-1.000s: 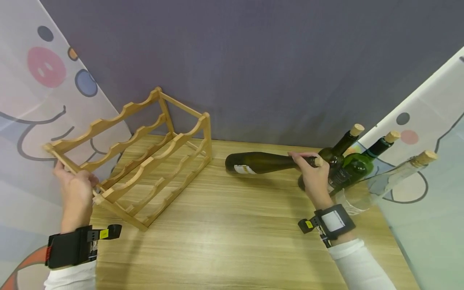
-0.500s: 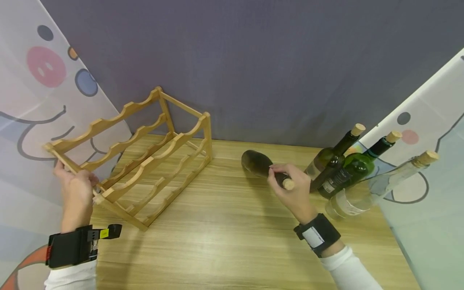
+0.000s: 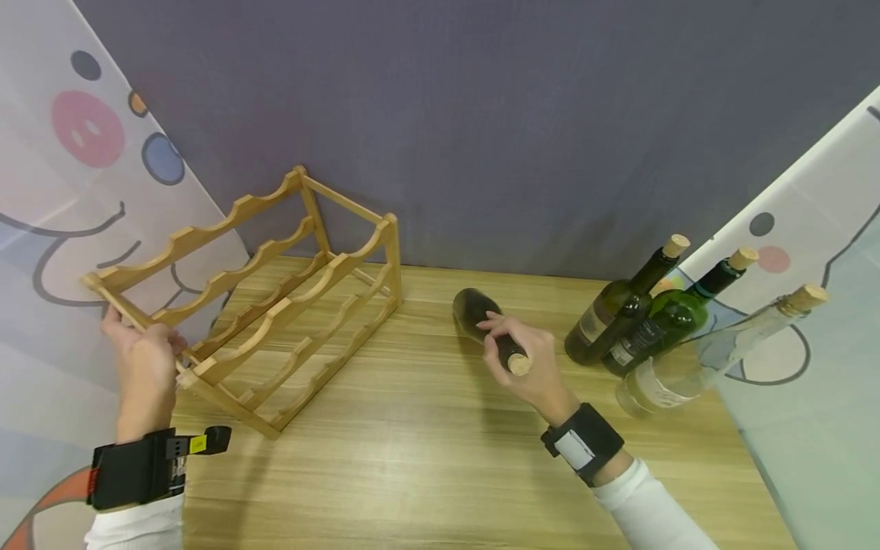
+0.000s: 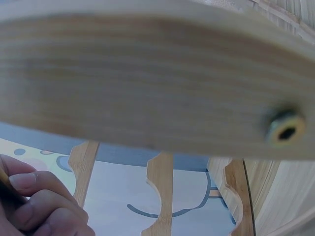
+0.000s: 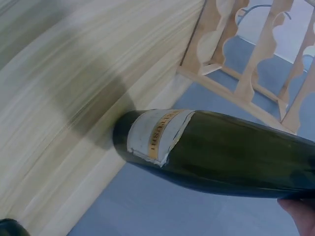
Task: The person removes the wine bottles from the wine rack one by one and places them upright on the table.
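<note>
A wooden wine rack [image 3: 302,305] with scalloped rails stands on the left of the table. My left hand [image 3: 146,355] grips the top bar at its near left end; in the left wrist view the curled fingers [image 4: 47,204] show beside a blurred rail. My right hand [image 3: 525,359] holds a dark green wine bottle [image 3: 474,309] by its neck, thumb and fingers round it below the cork [image 3: 519,364]. The bottle tilts, its base pointing away toward the back wall and its cork toward me. A torn white label [image 5: 157,135] shows on it in the right wrist view.
Three corked bottles stand at the right: a dark one [image 3: 605,321], a green one [image 3: 660,328] and a clear one [image 3: 687,370]. A grey wall [image 3: 481,137] closes off the back of the wooden table [image 3: 412,458], with printed sheets [image 3: 62,191] at the sides.
My right hand has carried the bottle left, away from the standing bottles, and swung it from lying sideways to pointing its cork toward me. The left hand and rack have stayed put.
</note>
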